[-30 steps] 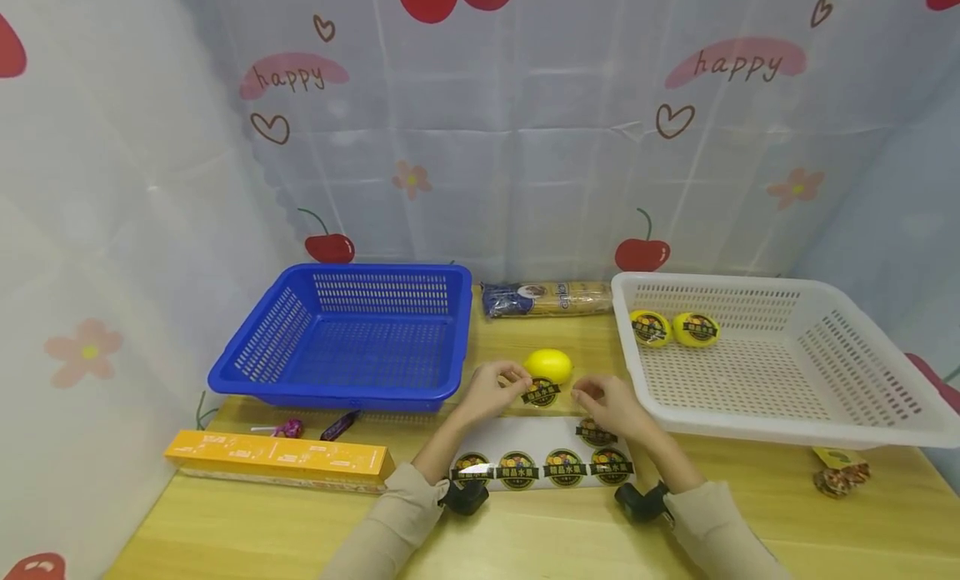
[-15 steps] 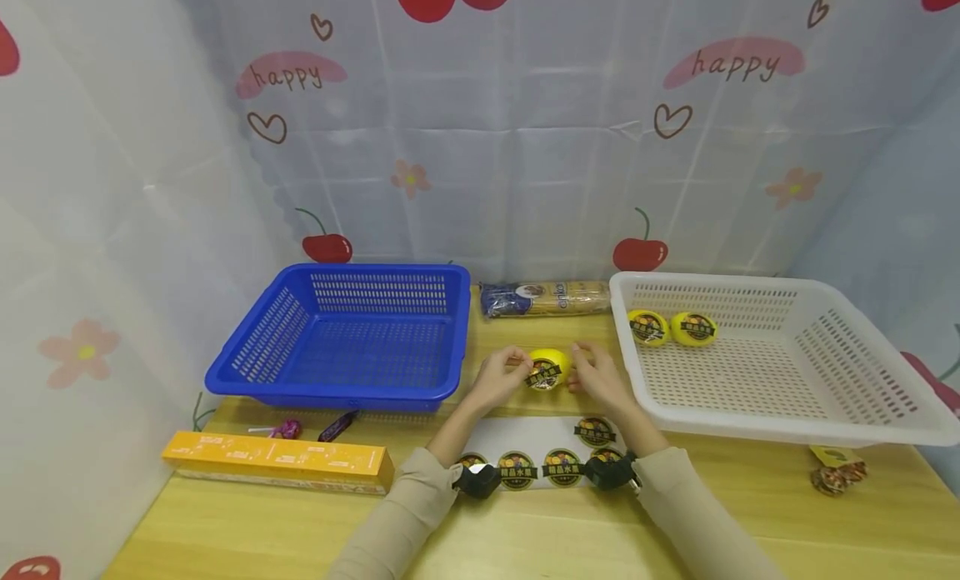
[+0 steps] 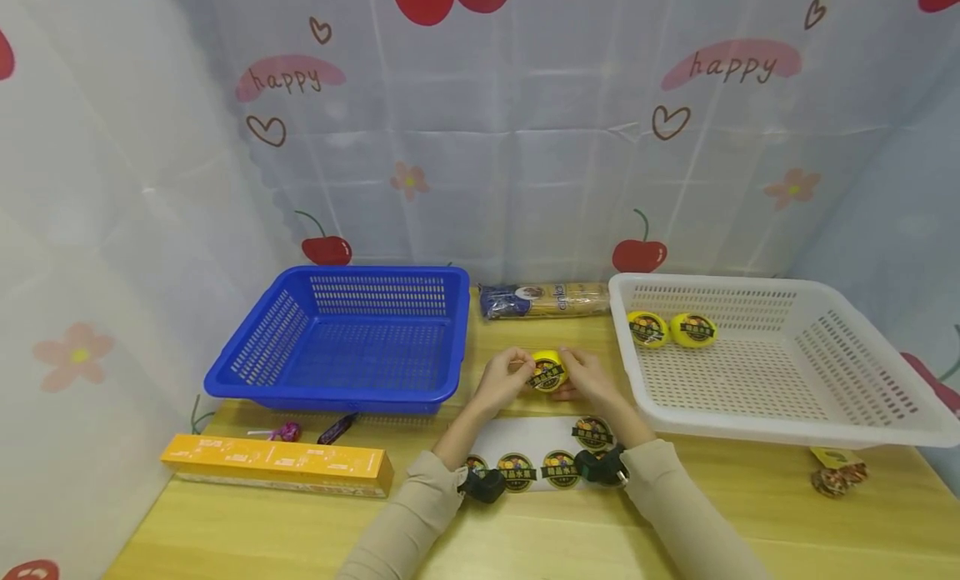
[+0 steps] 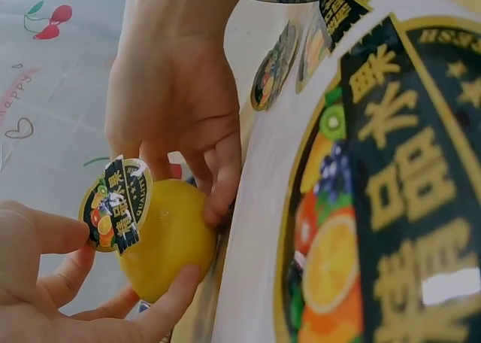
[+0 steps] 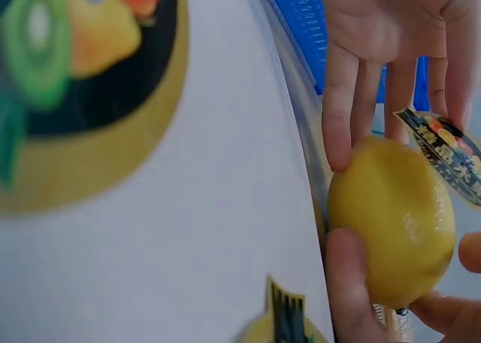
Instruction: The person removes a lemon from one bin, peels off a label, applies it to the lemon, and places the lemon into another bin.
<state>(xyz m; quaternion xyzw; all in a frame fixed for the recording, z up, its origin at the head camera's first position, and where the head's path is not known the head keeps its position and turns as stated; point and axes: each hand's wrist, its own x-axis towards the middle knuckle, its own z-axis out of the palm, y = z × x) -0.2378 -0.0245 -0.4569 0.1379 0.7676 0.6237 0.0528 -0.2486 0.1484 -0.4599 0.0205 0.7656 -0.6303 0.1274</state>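
A yellow lemon (image 3: 550, 356) is between the two hands, just beyond a white sticker sheet (image 3: 525, 434). My left hand (image 3: 502, 382) pinches the edge of a round black-and-gold fruit sticker (image 4: 116, 204) between thumb and index finger. That sticker overlaps the lemon's near face in the head view, and its pinched edge stands off the peel in the left wrist view. Other fingers of the left hand touch the lemon's side. My right hand (image 3: 591, 378) holds the lemon from the right, thumb and fingers round it; the right wrist view shows its fingers on the peel (image 5: 391, 223).
Two stickered lemons (image 3: 693, 330) lie in a white basket (image 3: 750, 434) on the right. A blue basket (image 3: 337, 395) stands at left, with a pasta packet (image 3: 543, 301) between them at the back. Nearer left are an orange box (image 3: 277, 459) and wrapped candies (image 3: 287, 432); another wrapped item (image 3: 838, 478) lies right.
Both hands have moved in to the lemon, the left bringing the sticker from in front of it onto its near face. The right hand, apart from the lemon earlier, now holds it.
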